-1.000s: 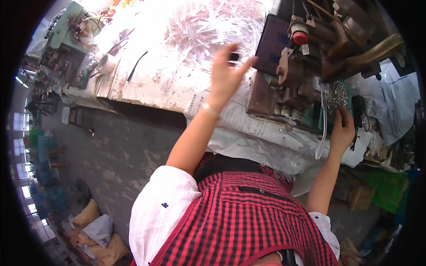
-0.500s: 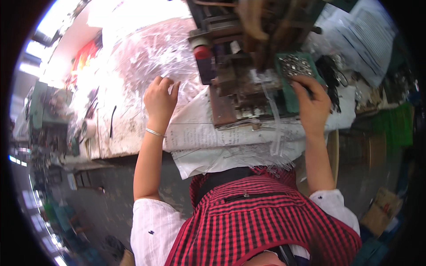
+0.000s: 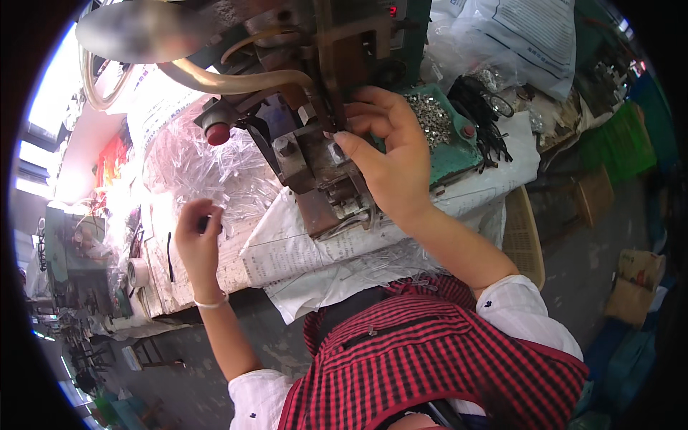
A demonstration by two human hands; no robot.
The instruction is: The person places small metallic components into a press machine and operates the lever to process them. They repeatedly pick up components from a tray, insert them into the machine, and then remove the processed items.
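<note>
My right hand (image 3: 383,158) is raised against the front of a brown metal press machine (image 3: 308,150), fingertips pinched at its vertical ram; whatever small part they hold is hidden. My left hand (image 3: 197,240) rests on the bench to the left, fingers curled around a small dark piece, at the edge of a heap of clear plastic strips (image 3: 197,168). A green tray (image 3: 444,136) of small shiny metal pieces sits just right of my right hand.
The machine has a red round button (image 3: 218,133) and a pale hose (image 3: 222,79). Printed paper sheets (image 3: 301,251) cover the bench. Black loops (image 3: 484,107) lie beside the tray, with a white sack (image 3: 523,36) behind. A woven basket (image 3: 523,229) and cardboard box (image 3: 634,287) stand at right.
My right hand moved from the green tray to the machine's ram. My left hand came down from the plastic heap toward the bench's near edge. The view shifted toward the machine.
</note>
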